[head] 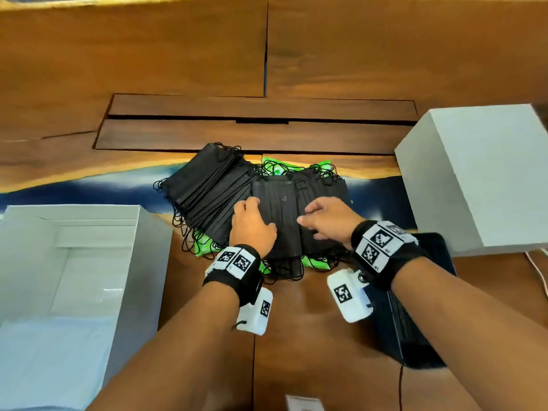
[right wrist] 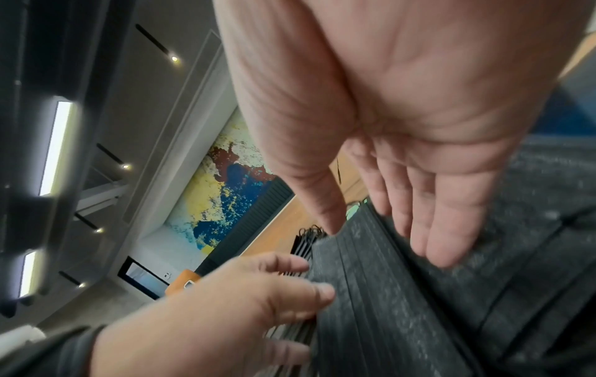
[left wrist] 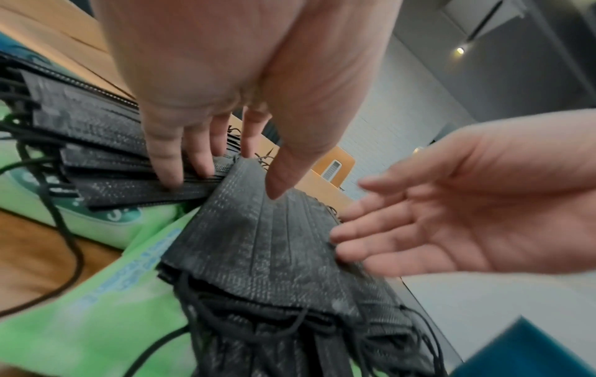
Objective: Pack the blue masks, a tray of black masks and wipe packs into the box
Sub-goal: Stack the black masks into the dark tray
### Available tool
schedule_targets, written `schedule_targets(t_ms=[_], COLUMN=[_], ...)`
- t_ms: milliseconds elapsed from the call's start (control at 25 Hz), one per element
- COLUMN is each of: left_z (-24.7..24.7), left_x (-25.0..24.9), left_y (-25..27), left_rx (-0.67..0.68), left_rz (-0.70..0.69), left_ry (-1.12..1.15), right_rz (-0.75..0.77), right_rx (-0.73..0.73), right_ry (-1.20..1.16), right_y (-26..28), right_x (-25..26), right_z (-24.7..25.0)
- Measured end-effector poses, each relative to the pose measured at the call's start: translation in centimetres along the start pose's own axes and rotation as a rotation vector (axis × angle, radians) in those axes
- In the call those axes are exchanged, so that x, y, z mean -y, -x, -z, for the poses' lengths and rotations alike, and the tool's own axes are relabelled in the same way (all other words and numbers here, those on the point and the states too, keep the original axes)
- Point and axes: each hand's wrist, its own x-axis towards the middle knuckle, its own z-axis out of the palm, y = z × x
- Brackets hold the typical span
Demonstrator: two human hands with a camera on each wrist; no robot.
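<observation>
Both hands (head: 253,225) (head: 329,219) press straight fingers (left wrist: 167,163) onto pleated black masks (head: 281,209).

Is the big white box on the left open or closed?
Open. The white box shows its inside walls, and pale blue masks lie on its bottom.

I seem to be working in a smart office or meeting room. The worktop (head: 385,60) is a broad slab of polished wood with a blue resin band (head: 74,188) and a dark hatch (head: 255,123) set into its middle. The right wrist view shows recessed ceiling spotlights (right wrist: 174,59), strip lights (right wrist: 55,145), a large abstract painting (right wrist: 222,193) and a wall screen (right wrist: 145,276).
</observation>
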Motion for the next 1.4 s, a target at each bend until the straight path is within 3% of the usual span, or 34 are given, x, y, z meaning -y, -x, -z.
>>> schedule_targets(t_ms=[200,480,840,1040,1160,1200,1280,1320,1400], left_z=[0.1,0.3,1.4,1.9,2.4,2.3,2.2,2.1,1.8], left_x=[0.3,1.2,3.0,5.2,5.5,5.6,5.8,5.8,5.5], left_y=[-1.4,-1.9,-0.8,0.0,0.9,1.1,1.1,1.0,0.8], left_rx=[-0.001,0.049,0.156,0.083,0.214,0.240,0.242,0.239,0.253], left_rz=[0.116,0.233,0.385,0.379,0.345,0.333,0.321,0.321,0.323], left_ry=[0.235,0.496,1.042,1.199,1.234,1.254,1.249,1.234,1.233], right_rz=[-0.063,0.021,0.333,0.303,0.209,0.130,0.001,-0.028,-0.051], right_rx=[-0.146,-0.265,0.003,0.006,0.143,0.093,-0.225,-0.369,-0.413], right_ry=[0.029,0.046,-0.077,-0.072,-0.204,-0.261,-0.213,-0.071,0.237], right_y=[-3.6,-2.7,1.4,2.0,2.6,2.2,1.1,0.6,0.4], right_x=[-1.4,-1.1,-0.8,-0.4,-0.8,-1.3,-2.5,-3.2,-4.0], right_z=[-3.8,-5.1,-7.6,-8.4,-8.4,-8.1,-7.0,-6.4,-6.3])
